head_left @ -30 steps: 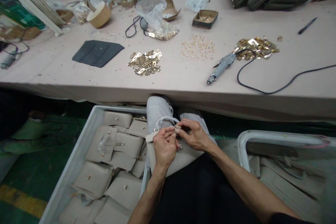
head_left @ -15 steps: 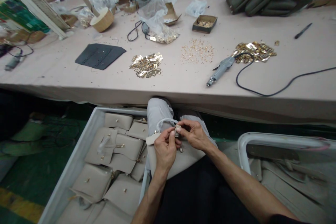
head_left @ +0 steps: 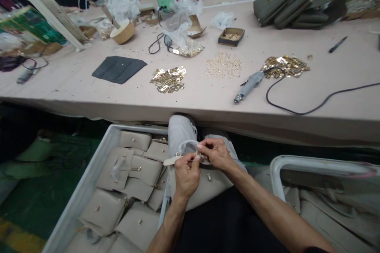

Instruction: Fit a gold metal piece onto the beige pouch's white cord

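Note:
A beige bag (head_left: pixel 218 180) lies across my lap, with a small metal fitting (head_left: pixel 209 177) on its front. Above the bag, my left hand (head_left: pixel 187 172) pinches the edge of its raised flap (head_left: pixel 172 161). My right hand (head_left: pixel 215 152) is closed right beside it, fingertips at the same spot. What sits between the fingertips of both hands is too small and covered to make out clearly.
On the table (head_left: pixel 196 95) lie a grey electric screwdriver (head_left: pixel 248 87), gold plate piles (head_left: pixel 168 79) (head_left: pixel 285 66), a dark sheet (head_left: pixel 118 69) and a small box (head_left: pixel 231 36). Bins of beige bags stand left (head_left: pixel 80 180) and right (head_left: pixel 274 174). A person sits far left.
The flap between my hands has tilted edge-on, and the fitting on the bag's front now shows more fully. My right fingers have shifted slightly; the whole view has moved a little.

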Tool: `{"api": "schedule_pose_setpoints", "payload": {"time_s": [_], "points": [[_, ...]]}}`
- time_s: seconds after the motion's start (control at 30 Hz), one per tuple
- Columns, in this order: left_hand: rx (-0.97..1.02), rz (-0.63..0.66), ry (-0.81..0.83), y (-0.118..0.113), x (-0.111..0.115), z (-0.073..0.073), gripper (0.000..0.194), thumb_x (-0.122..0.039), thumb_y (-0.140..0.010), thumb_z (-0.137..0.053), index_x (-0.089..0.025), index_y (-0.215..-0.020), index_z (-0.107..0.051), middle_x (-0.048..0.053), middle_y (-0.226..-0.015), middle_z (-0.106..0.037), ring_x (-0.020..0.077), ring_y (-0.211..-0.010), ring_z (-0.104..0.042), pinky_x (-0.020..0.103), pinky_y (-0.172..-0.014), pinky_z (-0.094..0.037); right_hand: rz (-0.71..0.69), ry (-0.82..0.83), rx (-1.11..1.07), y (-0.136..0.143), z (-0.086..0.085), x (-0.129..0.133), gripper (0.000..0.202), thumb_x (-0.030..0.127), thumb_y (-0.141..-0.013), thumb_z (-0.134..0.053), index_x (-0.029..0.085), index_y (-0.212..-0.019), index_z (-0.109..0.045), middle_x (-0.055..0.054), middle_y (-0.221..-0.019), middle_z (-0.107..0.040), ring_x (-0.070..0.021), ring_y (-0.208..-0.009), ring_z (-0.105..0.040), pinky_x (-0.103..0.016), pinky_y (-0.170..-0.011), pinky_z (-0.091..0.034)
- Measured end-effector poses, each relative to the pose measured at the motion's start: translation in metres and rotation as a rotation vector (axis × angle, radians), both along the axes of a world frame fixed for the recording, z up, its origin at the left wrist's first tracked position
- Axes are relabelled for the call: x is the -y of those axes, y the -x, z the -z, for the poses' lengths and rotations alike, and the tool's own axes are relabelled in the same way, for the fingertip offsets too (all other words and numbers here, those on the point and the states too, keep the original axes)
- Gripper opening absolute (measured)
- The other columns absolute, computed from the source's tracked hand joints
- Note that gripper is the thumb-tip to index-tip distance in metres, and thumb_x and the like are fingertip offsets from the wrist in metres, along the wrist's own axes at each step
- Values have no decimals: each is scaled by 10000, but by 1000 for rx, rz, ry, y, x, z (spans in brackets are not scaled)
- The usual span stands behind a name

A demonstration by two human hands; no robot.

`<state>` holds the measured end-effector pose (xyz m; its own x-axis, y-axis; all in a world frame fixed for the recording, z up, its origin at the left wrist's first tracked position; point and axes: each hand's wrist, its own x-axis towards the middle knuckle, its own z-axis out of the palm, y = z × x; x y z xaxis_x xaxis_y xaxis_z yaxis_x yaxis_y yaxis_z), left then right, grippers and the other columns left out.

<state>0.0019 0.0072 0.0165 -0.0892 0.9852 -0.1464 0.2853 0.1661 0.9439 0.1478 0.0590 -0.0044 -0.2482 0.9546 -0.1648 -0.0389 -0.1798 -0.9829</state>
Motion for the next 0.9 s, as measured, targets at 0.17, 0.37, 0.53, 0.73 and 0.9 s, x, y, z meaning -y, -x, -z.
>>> {"api": "schedule_pose_setpoints", "payload": {"time_s": [0.17, 0.37, 0.53, 0.73, 0.9], "points": [[24, -29, 45, 0, -5, 10, 272, -394, -906, -635, -181, -772, -736, 11, -541, -650, 149, -451, -561, 230, -434, -385, -77, 52, -68, 1, 15, -6, 450, 578, -909, -700, 152, -764, -691, -6, -597, -608, -117, -518, -529, -216, -519, -401], [153, 55, 140, 5, -6, 14, 315, -428, -952, -587, -154, -861, -711, -28, -448, -576, 119, -381, -489, 208, -442, -381, -51, 118, -87, -2, 23, -11, 489, 613, -836, -765, 137, -745, -705, -11, -552, -598, -118, -482, -529, -218, -504, -428], [158, 35, 147, 5, -6, 16, 303, -391, -945, -574, -135, -869, -717, -36, -424, -546, 105, -349, -451, 196, -407, -333, -56, 120, -106, 1, 28, -12, 487, 613, -845, -767, 139, -756, -702, -9, -569, -613, -114, -488, -545, -210, -502, -430], [143, -87, 137, -3, -9, 12, 306, -366, -895, -597, -108, -865, -758, -47, -388, -499, 103, -317, -405, 204, -366, -286, -52, -48, 50, -8, 19, -9, 462, 586, -972, -619, 154, -832, -706, -21, -683, -643, -144, -623, -602, -236, -596, -468], [192, -142, 161, -2, -8, 9, 361, -416, -899, -608, -91, -888, -763, -50, -367, -485, 98, -314, -389, 198, -384, -276, -27, -300, 365, -50, 27, 2, 461, 534, -893, -756, 192, -1198, -708, -71, -1058, -682, -212, -950, -643, -325, -862, -515]]}}
